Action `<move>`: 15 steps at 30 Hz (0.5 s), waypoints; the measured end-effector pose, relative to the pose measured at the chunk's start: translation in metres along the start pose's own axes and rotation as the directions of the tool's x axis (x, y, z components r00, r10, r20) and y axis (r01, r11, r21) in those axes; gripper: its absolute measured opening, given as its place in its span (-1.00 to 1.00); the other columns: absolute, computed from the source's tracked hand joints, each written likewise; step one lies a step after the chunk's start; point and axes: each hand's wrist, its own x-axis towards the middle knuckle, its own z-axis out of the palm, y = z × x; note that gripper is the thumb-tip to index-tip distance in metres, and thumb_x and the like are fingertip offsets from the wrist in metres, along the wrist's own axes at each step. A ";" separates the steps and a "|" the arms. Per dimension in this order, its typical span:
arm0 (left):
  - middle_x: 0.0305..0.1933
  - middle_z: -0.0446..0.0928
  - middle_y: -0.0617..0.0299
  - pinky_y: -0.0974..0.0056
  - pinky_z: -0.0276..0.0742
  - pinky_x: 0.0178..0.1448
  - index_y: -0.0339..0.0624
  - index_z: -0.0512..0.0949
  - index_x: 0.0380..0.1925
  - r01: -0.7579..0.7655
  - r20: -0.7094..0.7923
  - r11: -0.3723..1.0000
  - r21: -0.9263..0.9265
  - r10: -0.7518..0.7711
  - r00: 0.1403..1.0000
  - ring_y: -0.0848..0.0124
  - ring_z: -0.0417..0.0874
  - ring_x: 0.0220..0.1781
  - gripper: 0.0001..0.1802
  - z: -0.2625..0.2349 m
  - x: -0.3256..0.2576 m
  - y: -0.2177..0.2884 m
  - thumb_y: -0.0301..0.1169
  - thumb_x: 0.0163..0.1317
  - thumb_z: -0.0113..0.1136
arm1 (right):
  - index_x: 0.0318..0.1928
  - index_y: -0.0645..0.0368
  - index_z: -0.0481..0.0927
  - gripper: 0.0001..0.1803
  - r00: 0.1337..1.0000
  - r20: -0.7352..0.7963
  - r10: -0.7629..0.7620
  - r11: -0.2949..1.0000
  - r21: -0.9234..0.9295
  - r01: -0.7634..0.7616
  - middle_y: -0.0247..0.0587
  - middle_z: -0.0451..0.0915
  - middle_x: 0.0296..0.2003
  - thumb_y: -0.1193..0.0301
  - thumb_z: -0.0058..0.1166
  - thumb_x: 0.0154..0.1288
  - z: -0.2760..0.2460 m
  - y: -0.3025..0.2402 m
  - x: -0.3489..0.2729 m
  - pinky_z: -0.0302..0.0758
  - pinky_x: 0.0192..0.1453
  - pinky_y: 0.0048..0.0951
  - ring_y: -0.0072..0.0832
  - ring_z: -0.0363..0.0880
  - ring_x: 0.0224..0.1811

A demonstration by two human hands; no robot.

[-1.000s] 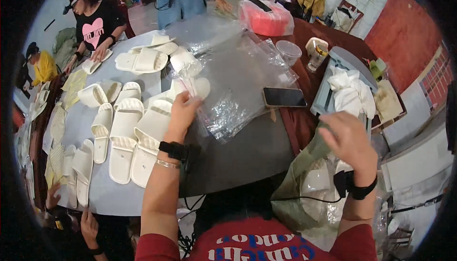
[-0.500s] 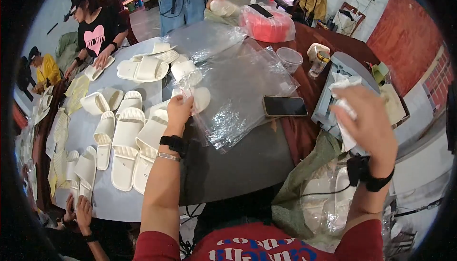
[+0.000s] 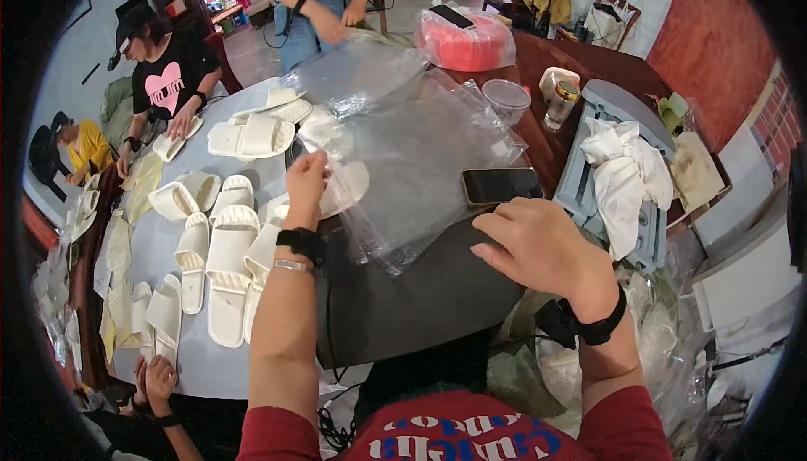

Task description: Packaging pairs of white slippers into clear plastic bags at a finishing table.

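Note:
My left hand (image 3: pixel 308 184) is at the left edge of a spread pile of clear plastic bags (image 3: pixel 420 158), fingers pinched on a bag's edge. Beneath the film beside it is a white slipper (image 3: pixel 356 190). Over the near right part of the table hangs my right hand (image 3: pixel 542 247), loosely curled and holding nothing, with a gap between thumb and forefinger. A black phone (image 3: pixel 502 186) lies just beyond it. To its right, a crumpled white cloth (image 3: pixel 624 177) lies on a blue-grey plastic stand (image 3: pixel 654 230).
Several white slippers (image 3: pixel 229 259) cover the table's left side. Toward the back are a red wrapped bundle (image 3: pixel 466 45) with a phone on top, a clear tub (image 3: pixel 506 100) and a jar (image 3: pixel 561 106). Co-workers' hands (image 3: pixel 176 121) are at the left and far edges.
My right hand has let go of the white cloth and moved left and nearer, toward the phone. The cloth now lies on the stand. My left hand stays at the bags.

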 end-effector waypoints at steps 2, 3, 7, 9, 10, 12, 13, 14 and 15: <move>-0.23 0.59 0.29 0.35 0.48 -0.30 -0.20 0.54 -0.11 0.037 0.016 0.975 -0.220 -0.035 0.999 0.44 0.61 -0.30 -0.77 0.006 0.008 0.018 -0.31 0.34 0.14 | -0.38 0.15 0.51 -0.74 1.000 0.004 0.019 1.000 -0.014 -0.018 -0.14 0.58 -0.44 0.23 0.21 0.20 0.004 0.005 -0.004 0.54 -0.21 -0.18 -0.15 0.62 -0.30; -0.14 0.61 0.22 0.29 0.53 -0.24 -0.24 0.51 0.00 0.068 0.029 0.903 -0.425 -0.061 0.998 0.35 0.65 -0.24 -0.71 0.004 0.012 0.029 -0.35 0.35 0.10 | -0.37 0.15 0.52 -0.74 1.000 0.002 0.027 0.999 -0.024 -0.027 -0.13 0.58 -0.44 0.23 0.21 0.20 0.005 0.006 -0.005 0.54 -0.19 -0.17 -0.14 0.62 -0.29; 0.05 0.53 0.18 0.21 0.59 -0.07 -0.24 0.45 0.02 0.021 0.002 0.827 -0.562 -0.024 1.000 0.23 0.63 0.07 -0.71 -0.002 0.033 0.069 -0.32 0.44 -0.09 | -0.37 0.15 0.53 -0.74 0.999 -0.002 0.040 0.999 -0.016 -0.040 -0.13 0.59 -0.43 0.23 0.21 0.20 0.013 0.012 -0.012 0.54 -0.17 -0.16 -0.13 0.62 -0.29; 0.11 0.51 0.17 0.14 0.57 0.07 -0.26 0.42 0.03 0.037 0.063 0.762 -0.647 0.005 0.998 0.21 0.56 0.20 -0.72 -0.009 0.042 0.093 -0.32 0.47 -0.12 | -0.37 0.15 0.53 -0.74 0.997 0.020 0.069 0.997 -0.034 -0.069 -0.11 0.59 -0.42 0.22 0.21 0.21 0.016 0.014 -0.014 0.54 -0.17 -0.14 -0.12 0.62 -0.28; 0.18 0.50 0.15 0.01 0.52 0.19 -0.19 0.37 0.11 0.072 0.075 0.706 -0.704 -0.028 0.997 0.23 0.53 0.25 -0.71 -0.010 0.049 0.109 -0.32 0.53 -0.18 | -0.37 0.15 0.53 -0.74 0.998 0.018 0.066 0.997 -0.036 -0.066 -0.11 0.59 -0.42 0.22 0.21 0.21 0.017 0.014 -0.014 0.54 -0.17 -0.14 -0.12 0.62 -0.28; 0.17 0.51 0.15 0.01 0.54 0.19 -0.18 0.39 0.09 0.024 0.115 0.725 -0.688 0.076 0.990 0.22 0.51 0.28 -0.72 -0.002 0.044 0.130 -0.31 0.52 -0.15 | -0.38 0.16 0.53 -0.74 0.992 0.063 0.112 0.994 -0.026 -0.110 -0.10 0.59 -0.42 0.22 0.21 0.20 0.017 0.016 -0.017 0.55 -0.17 -0.14 -0.12 0.62 -0.26; 0.16 0.51 0.16 0.02 0.55 0.18 -0.18 0.41 0.08 -0.032 0.149 0.742 -0.669 0.176 0.973 0.22 0.49 0.31 -0.73 0.000 0.038 0.141 -0.30 0.51 -0.11 | -0.38 0.16 0.53 -0.74 0.992 0.062 0.112 0.994 -0.025 -0.110 -0.10 0.59 -0.42 0.22 0.21 0.20 0.016 0.017 -0.018 0.55 -0.17 -0.14 -0.12 0.62 -0.26; 0.21 0.49 0.15 -0.01 0.55 0.19 -0.15 0.44 0.05 -0.056 0.184 0.773 -0.632 0.220 0.958 0.20 0.46 0.33 -0.75 0.001 0.031 0.148 -0.30 0.49 -0.06 | -0.38 0.16 0.54 -0.74 0.991 0.068 0.115 0.993 -0.033 -0.113 -0.10 0.59 -0.42 0.22 0.21 0.20 0.016 0.017 -0.019 0.55 -0.17 -0.14 -0.12 0.62 -0.26; 0.21 0.49 0.15 -0.01 0.55 0.19 -0.15 0.44 0.05 -0.058 0.184 0.774 -0.631 0.222 0.957 0.20 0.46 0.33 -0.75 0.003 0.022 0.155 -0.30 0.49 -0.06 | -0.38 0.16 0.54 -0.74 0.990 0.072 0.119 0.992 -0.041 -0.116 -0.10 0.59 -0.42 0.22 0.21 0.20 0.016 0.017 -0.020 0.55 -0.18 -0.14 -0.12 0.62 -0.25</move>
